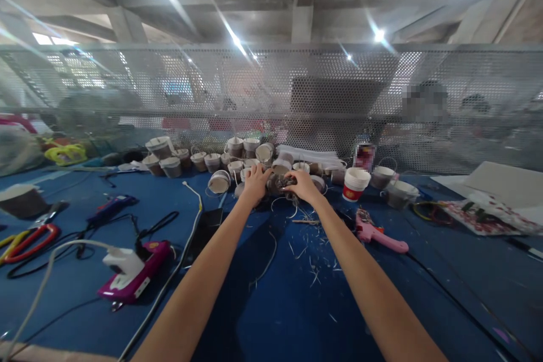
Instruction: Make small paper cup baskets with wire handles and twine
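Far out over the blue table, my left hand (255, 184) and my right hand (304, 185) close in from either side on a dark grey-brown clump (277, 182). Its kind is too small and blurred to name. The fingers of both hands are bent against it, the right ones in a pinch. Right behind it stand small grey-and-white buckets (281, 166), some with thin wire handles. One small bucket (219, 182) lies tipped to the left of my left hand. Loose pale strands (314, 266) are scattered on the table below my right hand.
A pink glue gun (377, 232) and stacked paper cups (356, 182) are on the right. To the left are a purple power strip (136, 277) with a white plug, cables, red-handled scissors (36, 242) and a larger bucket (22, 201). A perforated metal screen (254, 90) bounds the back.
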`<move>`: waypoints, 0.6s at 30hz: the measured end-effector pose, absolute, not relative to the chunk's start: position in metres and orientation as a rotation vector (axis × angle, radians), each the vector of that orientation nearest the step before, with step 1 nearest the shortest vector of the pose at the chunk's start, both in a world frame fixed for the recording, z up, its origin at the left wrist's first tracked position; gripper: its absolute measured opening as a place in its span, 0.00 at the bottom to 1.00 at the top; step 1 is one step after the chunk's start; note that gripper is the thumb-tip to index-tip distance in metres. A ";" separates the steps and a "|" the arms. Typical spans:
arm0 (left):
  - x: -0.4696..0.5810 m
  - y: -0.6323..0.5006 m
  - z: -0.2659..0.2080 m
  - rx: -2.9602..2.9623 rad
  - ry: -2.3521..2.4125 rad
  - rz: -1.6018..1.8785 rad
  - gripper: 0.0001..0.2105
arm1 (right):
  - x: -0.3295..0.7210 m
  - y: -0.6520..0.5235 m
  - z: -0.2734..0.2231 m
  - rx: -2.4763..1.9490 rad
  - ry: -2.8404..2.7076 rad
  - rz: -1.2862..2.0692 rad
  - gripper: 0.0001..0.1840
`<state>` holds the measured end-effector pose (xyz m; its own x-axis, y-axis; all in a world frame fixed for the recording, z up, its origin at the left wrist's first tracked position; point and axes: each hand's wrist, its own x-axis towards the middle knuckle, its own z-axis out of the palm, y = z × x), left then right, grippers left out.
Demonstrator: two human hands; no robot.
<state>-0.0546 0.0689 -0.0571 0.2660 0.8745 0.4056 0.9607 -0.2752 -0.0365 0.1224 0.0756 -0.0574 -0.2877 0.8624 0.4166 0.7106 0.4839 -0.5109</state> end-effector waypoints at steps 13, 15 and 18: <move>-0.064 0.073 -0.039 -2.544 -1.485 -0.371 0.39 | 0.151 0.085 -0.028 -1.035 -1.179 0.982 0.05; -0.059 0.068 -0.035 -2.555 -1.401 -0.336 0.36 | 0.160 0.083 -0.019 -1.027 -1.105 0.985 0.05; -0.049 0.064 -0.033 -2.678 -1.231 -0.282 0.28 | 0.176 0.078 -0.005 -0.984 -0.954 0.974 0.05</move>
<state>-0.0495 0.0643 -0.0330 0.6390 0.7290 0.2454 0.7632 -0.6408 -0.0834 0.1756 0.0779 -0.0051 0.2700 0.9444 0.1877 -0.2071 0.2474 -0.9465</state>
